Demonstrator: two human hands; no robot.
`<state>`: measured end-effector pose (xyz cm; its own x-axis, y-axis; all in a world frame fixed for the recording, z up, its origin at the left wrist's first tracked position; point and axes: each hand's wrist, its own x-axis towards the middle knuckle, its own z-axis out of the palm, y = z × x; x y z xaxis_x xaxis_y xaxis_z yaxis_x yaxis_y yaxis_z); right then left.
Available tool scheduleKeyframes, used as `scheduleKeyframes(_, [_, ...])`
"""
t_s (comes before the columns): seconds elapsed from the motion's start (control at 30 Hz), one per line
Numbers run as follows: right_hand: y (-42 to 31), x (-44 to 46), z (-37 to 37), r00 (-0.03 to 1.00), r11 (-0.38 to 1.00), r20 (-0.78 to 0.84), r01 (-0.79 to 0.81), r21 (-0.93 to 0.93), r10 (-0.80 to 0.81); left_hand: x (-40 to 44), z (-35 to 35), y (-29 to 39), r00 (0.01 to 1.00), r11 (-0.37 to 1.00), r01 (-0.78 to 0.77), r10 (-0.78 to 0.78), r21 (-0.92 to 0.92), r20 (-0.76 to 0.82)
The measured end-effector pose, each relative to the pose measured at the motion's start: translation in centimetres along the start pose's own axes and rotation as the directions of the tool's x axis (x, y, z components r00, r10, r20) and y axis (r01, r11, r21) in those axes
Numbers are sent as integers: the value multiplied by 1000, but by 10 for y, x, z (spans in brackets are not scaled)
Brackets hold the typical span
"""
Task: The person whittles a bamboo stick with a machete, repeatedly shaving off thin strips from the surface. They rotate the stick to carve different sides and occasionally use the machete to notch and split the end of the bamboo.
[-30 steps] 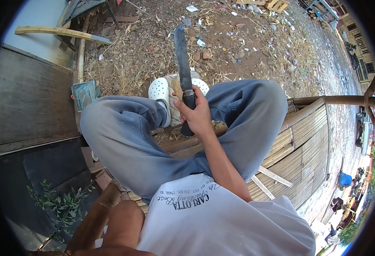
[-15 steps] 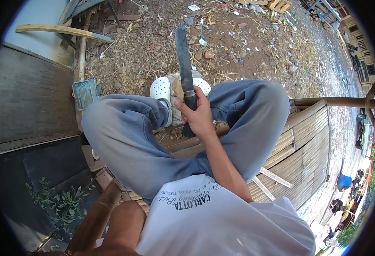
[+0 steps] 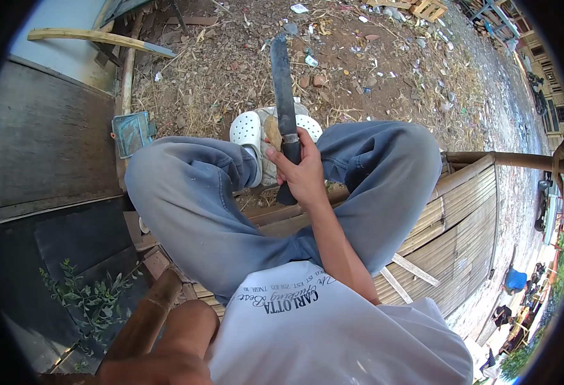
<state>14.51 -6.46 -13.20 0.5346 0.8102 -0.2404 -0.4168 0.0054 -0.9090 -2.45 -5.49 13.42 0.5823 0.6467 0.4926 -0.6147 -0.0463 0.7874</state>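
A machete with a dark, worn blade stands nearly upright between my knees, its tip pointing away from me. My right hand is closed around its black handle. Close to my right thumb is a tan, flat piece; whether my hand touches it I cannot tell. Behind it, a pale grey block shows between my white clogs. At the bottom left edge, my left arm is bent back toward me, and my left hand is blurred with its fingers indistinct.
I sit on a slatted bamboo bench. Littered soil with dry straw lies ahead. To the left are a dark wooden panel, a teal plastic container and a leafy plant. A bamboo pole runs beside my left arm.
The view has shifted slightly. My left hand has risen into view at the bottom left, blurred. My right hand keeps its hold on the machete, almost unmoved.
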Motion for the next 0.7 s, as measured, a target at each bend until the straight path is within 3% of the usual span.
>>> scheduleKeyframes(0.03, [0,0,-1,1000,1000,-3,-3,3,3,-3,-11,-17,996,996,-83,82,-37,-25])
scheduleKeyframes(0.1, [0,-1,-1,999,1000,28,-15,-20,15,-1,-31,-65,977,977,-158,175,141,-125])
scheduleKeyframes(0.2, [-1,-4,1,997,999,67,-34,-21,35,5,-54,-140,914,831,45,190,555,-359])
scheduleKeyframes(0.3, [4,-4,2,995,997,96,3,-74,4,6,-67,-192,948,809,94,106,581,-301])
scheduleKeyframes(0.37, [3,-4,2,995,998,97,-6,-59,12,8,-71,-207,935,915,109,38,389,-352])
scheduleKeyframes(0.4, [3,-4,2,995,997,102,-7,-71,14,8,-71,-208,939,911,125,19,394,-343])
scheduleKeyframes(0.47, [1,-6,0,991,992,118,-46,-122,60,11,-67,-208,889,951,310,-298,-22,-348])
scheduleKeyframes(0.5, [4,-3,-2,992,993,107,-50,-109,61,12,-69,-211,889,946,323,-310,-18,-339])
scheduleKeyframes(0.57, [15,-1,-7,986,948,139,126,-292,-88,12,-75,-216,866,954,300,-272,-1,-420])
scheduleKeyframes(0.6, [19,-3,-9,988,951,126,118,-286,-85,12,-76,-218,851,958,286,-250,8,-461])
scheduleKeyframes(0.67, [21,-9,-9,957,884,-131,180,-432,-258,9,-76,-217,838,961,273,-216,43,-502])
scheduleKeyframes(0.7, [19,-14,-9,957,890,-143,170,-423,-251,7,-77,-215,820,966,247,-165,80,-548])
